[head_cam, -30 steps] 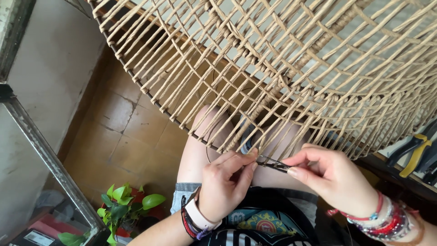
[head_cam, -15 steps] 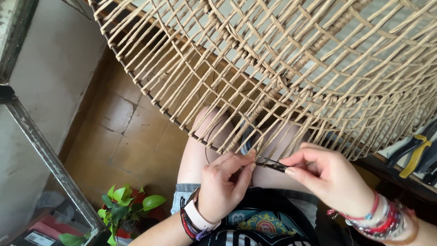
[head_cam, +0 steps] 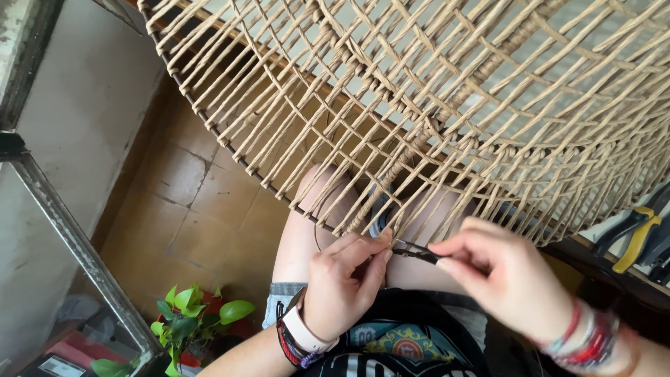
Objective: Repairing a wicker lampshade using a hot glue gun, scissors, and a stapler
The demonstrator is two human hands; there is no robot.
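Note:
A large round frame woven with tan cord [head_cam: 447, 105] hangs over my lap, its dark metal rim [head_cam: 230, 150] curving down to my knees. My left hand [head_cam: 345, 283] pinches the rim's lower edge with thumb and fingers closed, wearing a pale watch and dark bracelets. My right hand [head_cam: 509, 279] pinches a thin dark strip or tool [head_cam: 419, 253] that runs between both hands along the rim. Beaded bracelets circle my right wrist.
A small green potted plant [head_cam: 192, 318] stands on the brown tiled floor at lower left. A glass-and-metal frame [head_cam: 70, 237] leans along the left. Pliers with yellow and black handles [head_cam: 638, 234] lie on a surface at the right edge.
My right hand has shifted slightly right and down along the rim, appearing blurred. My left hand stays pinched at the same spot.

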